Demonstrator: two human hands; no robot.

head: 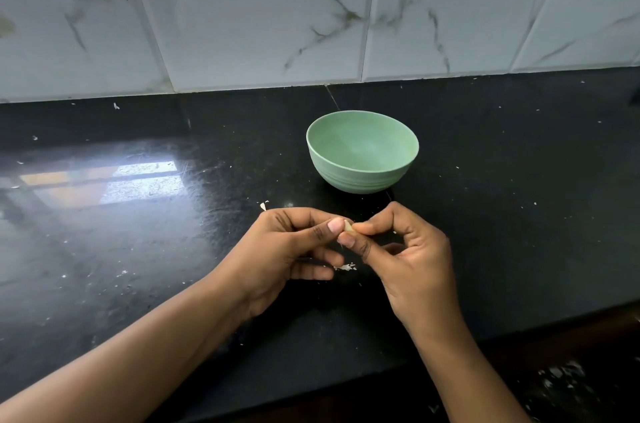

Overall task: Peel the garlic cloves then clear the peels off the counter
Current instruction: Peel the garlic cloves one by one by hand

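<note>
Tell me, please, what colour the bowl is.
The bowl is pale mint green, clearest in the head view.

Close together, left hand (287,249) and right hand (412,256), each in a pinch.

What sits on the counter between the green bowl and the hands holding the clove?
Head view: only bare black counter; one peel scrap lies just left of that gap.
</note>
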